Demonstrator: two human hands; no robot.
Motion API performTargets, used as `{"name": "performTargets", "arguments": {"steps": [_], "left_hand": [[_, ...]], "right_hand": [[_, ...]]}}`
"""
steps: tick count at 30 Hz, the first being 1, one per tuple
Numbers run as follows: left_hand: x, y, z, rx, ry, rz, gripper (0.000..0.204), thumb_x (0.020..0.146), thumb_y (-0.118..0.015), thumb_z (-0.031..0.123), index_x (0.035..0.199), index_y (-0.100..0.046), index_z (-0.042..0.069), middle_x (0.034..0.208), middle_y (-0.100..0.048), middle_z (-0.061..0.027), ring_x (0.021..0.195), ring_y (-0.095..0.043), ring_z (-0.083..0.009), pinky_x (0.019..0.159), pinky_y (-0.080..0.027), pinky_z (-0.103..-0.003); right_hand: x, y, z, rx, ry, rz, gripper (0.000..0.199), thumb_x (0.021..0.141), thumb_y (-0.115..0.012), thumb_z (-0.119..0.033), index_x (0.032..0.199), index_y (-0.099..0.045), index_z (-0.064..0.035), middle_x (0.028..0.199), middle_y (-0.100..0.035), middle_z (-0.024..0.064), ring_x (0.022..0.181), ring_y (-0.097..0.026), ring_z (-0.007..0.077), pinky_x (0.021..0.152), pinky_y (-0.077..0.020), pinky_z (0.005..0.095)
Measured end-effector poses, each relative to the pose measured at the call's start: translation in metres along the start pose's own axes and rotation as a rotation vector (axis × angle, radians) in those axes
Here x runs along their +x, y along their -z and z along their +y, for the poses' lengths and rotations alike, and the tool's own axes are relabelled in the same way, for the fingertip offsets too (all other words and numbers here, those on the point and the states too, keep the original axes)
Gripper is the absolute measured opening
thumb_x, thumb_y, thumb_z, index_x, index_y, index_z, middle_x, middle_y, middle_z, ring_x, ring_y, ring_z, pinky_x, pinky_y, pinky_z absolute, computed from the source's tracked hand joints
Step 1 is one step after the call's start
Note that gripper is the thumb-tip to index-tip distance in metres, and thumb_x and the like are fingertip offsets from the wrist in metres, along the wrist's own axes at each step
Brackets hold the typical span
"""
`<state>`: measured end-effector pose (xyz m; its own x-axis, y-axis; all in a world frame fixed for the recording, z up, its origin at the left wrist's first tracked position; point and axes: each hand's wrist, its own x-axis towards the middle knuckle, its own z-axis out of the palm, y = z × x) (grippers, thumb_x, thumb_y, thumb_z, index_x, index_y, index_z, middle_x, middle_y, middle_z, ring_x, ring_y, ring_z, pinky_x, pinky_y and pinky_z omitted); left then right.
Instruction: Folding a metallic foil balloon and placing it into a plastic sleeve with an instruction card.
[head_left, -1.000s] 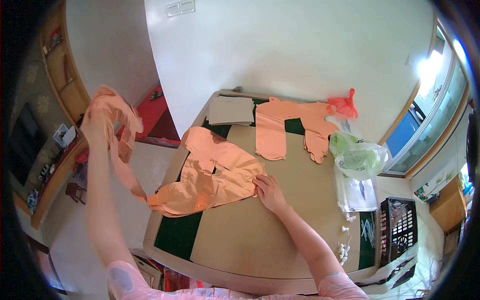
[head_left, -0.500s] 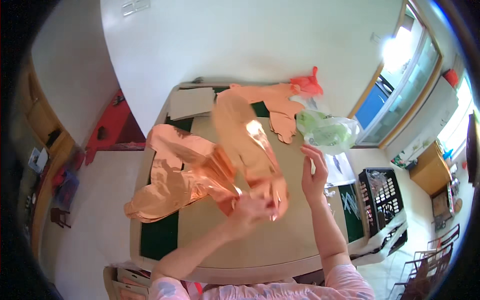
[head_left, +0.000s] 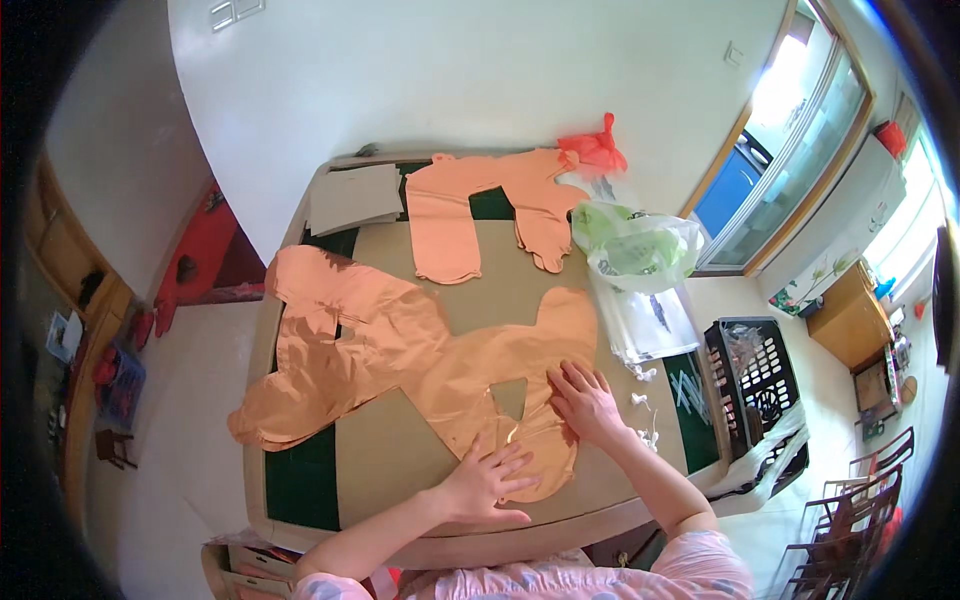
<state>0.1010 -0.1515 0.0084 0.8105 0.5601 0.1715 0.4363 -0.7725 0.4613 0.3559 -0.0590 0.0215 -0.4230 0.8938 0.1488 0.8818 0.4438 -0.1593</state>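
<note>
The left hand (head_left: 482, 486), fingers splayed, and right hand (head_left: 590, 405), fingers slightly apart, rest on the copper-coloured foil (head_left: 495, 350).

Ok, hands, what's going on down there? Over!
Left fingers, right fingers spread on copper foil. Foil laid out, wrinkled. Green-and-white bag beyond it, not on top.

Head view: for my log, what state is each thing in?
Near foil: spread out, wrinkled
Left hand: open, on near foil
Right hand: open, on near foil
Left foil: creased
Far foil: lying flat
Gray cards: stacked askew
Red plastic: bunched
Green-white bag: crumpled
Black basket: open-topped, holding items
</note>
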Motion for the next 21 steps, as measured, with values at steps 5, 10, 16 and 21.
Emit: {"name": "performTargets", "arguments": {"steps": [5, 10, 16, 21], "left_hand": [[0.002, 0.001, 0.003, 0.043, 0.011, -0.079, 0.066, 0.089, -0.044, 0.067, 0.138, -0.052, 0.024, 0.15, -0.038, -0.0111, 0.144, -0.026, -0.0306, 0.109, -0.012, -0.069], [0.039, 0.03, -0.028, -0.003, -0.029, 0.065, 0.064, 0.086, -0.055, 0.062, 0.137, -0.052, 0.022, 0.148, -0.041, -0.0129, 0.141, -0.03, -0.0324, 0.106, -0.017, -0.071], [0.115, 0.081, -0.115, 0.18, 0.107, 0.173, 0.055, 0.088, -0.058, 0.05, 0.133, -0.054, 0.019, 0.149, -0.038, -0.0123, 0.144, -0.025, -0.0317, 0.108, -0.018, -0.067], [0.189, 0.066, -0.195, 0.355, 0.241, 0.15, 0.058, 0.091, -0.055, 0.046, 0.138, -0.047, 0.013, 0.15, -0.036, -0.0121, 0.144, -0.025, -0.0293, 0.11, -0.018, -0.065]], "right_hand": [[0.031, 0.005, 0.023, 0.19, 0.014, 0.186, 0.03, 0.09, -0.06, -0.023, 0.118, -0.06, -0.0116, 0.12, -0.058, 0.0126, 0.115, -0.053, 0.0332, 0.098, -0.0406, 0.0465], [0.139, -0.011, 0.09, 0.543, -0.117, 0.36, 0.014, 0.084, -0.067, -0.013, 0.094, -0.064, -0.0033, 0.093, -0.063, 0.0148, 0.089, -0.061, 0.0328, 0.08, -0.0493, 0.0411], [0.268, -0.034, 0.13, 0.47, -0.106, 0.428, 0.018, 0.08, -0.071, -0.015, 0.09, -0.064, -0.002, 0.089, -0.063, 0.0156, 0.084, -0.061, 0.0304, 0.075, -0.0493, 0.0402], [0.314, -0.07, 0.169, 0.226, -0.193, 0.495, 0.031, 0.07, -0.078, -0.023, 0.086, -0.065, -0.0012, 0.079, -0.064, 0.014, 0.077, -0.063, 0.0273, 0.071, -0.0509, 0.0387]]}}
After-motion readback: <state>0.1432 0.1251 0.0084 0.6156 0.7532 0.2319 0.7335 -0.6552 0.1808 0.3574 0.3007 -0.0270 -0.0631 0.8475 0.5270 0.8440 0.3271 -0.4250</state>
